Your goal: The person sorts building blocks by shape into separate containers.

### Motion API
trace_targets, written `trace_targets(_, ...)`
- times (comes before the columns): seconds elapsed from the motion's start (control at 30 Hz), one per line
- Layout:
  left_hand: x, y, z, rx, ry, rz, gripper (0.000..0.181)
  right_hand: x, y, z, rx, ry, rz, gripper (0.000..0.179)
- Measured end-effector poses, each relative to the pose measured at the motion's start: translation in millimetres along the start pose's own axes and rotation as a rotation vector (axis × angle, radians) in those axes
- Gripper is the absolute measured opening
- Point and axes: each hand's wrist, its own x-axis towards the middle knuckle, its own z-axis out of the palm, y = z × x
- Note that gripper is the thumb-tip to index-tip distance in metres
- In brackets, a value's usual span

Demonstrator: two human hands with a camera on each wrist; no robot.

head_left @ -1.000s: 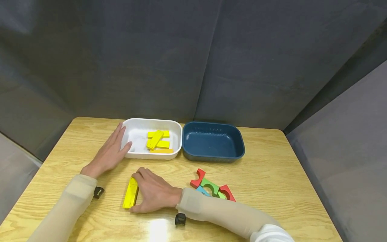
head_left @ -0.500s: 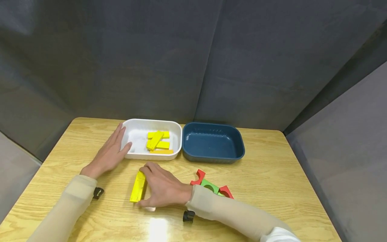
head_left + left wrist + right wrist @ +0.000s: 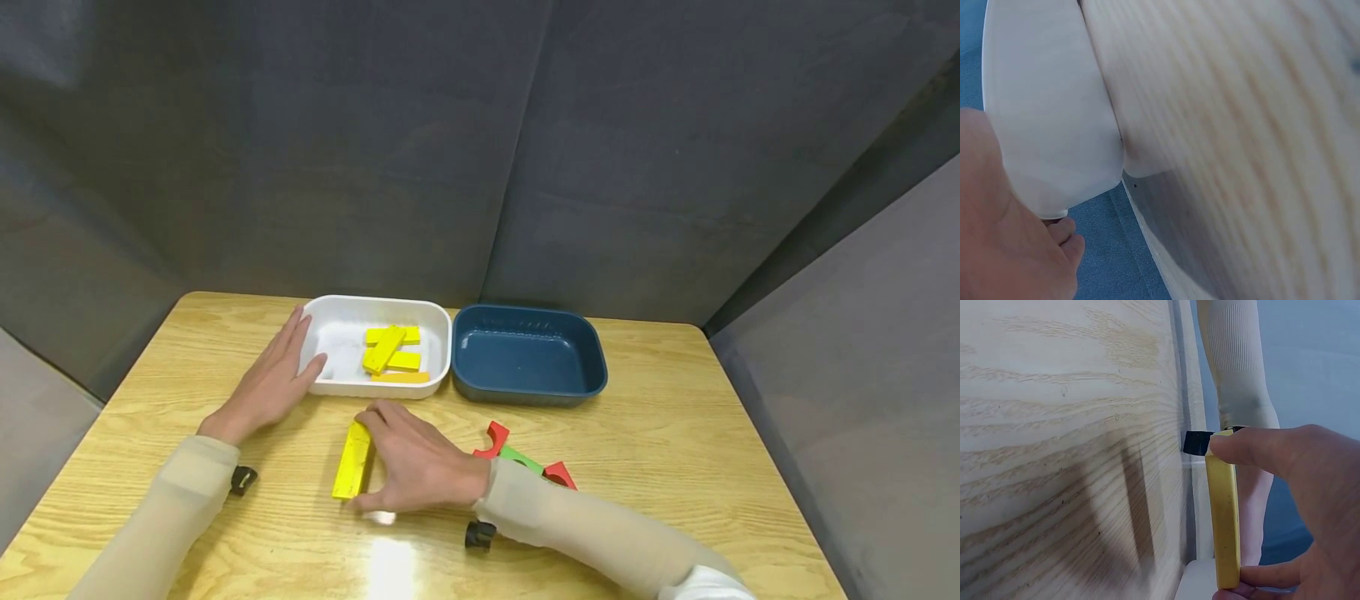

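Note:
My right hand pinches a long yellow wooden block by its two ends, thumb at the near end and fingers at the far end. In the right wrist view the block is held up off the table, its shadow falling on the wood. My left hand rests against the left end of a white plastic tray, fingers straight along its side and thumb at the front corner. Several yellow blocks lie in that tray, one across the others, with an orange-yellow one at the front.
A dark blue tray stands right beside the white one. Arch-shaped blocks, among them a red one, a green one and another red one, lie behind my right forearm, which partly hides them. A dark curtain hangs behind the table.
My right hand has carried the yellow block to the right and slightly toward the trays, and its forearm now covers more of the arch blocks. The left hand has stayed on the white tray.

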Motion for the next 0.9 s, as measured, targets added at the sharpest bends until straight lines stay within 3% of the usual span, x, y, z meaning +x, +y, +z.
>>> trace_targets(0.57, 0.5, -1.4, 0.5, -0.003, 0.01, 0.012, 0.083, -2.5, 14, -12, 0.016, 0.067, 0.018, 0.099)
trace_targets(0.9, 1.1, -2.4, 1.3, -0.001, 0.015, 0.015, 0.083, 8.5, 32, -26, -0.024, 0.13, -0.034, 0.097)
